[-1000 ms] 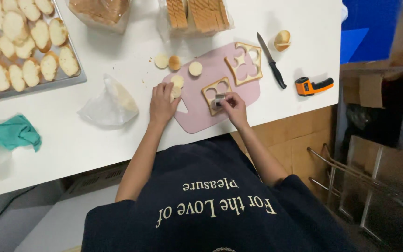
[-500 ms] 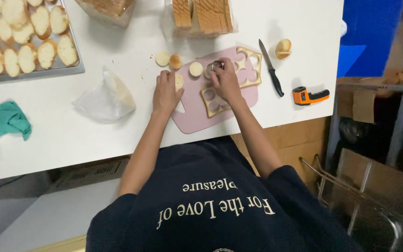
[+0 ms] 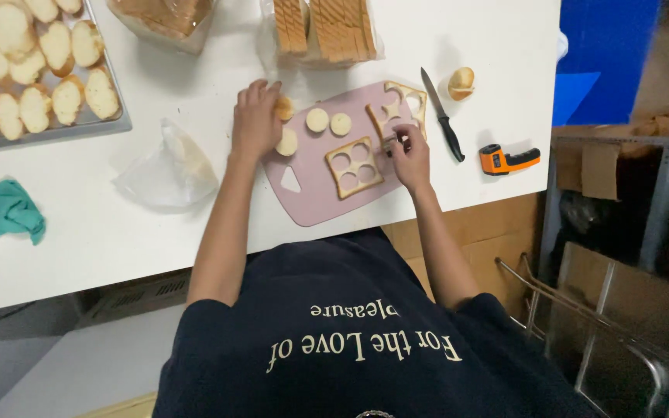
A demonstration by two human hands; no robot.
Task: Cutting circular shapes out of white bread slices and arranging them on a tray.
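Observation:
My left hand lies palm down at the far left corner of a pink cutting board, fingertips touching a small bread round. My right hand pinches a small metal round cutter at the right edge of a bread slice with several round holes cut in it. A second cut-out slice lies behind it. Three more bread rounds sit on the board between my hands.
A black-handled knife, an orange handheld thermometer and a bread scrap lie to the right. Bagged sliced bread is at the back, a tray of bread slices far left, a crumpled plastic bag and a teal cloth nearer.
My right hand went up to the bread rounds and came back to the holed slice's right edge. My left hand slid away from the board's middle to its far left corner.

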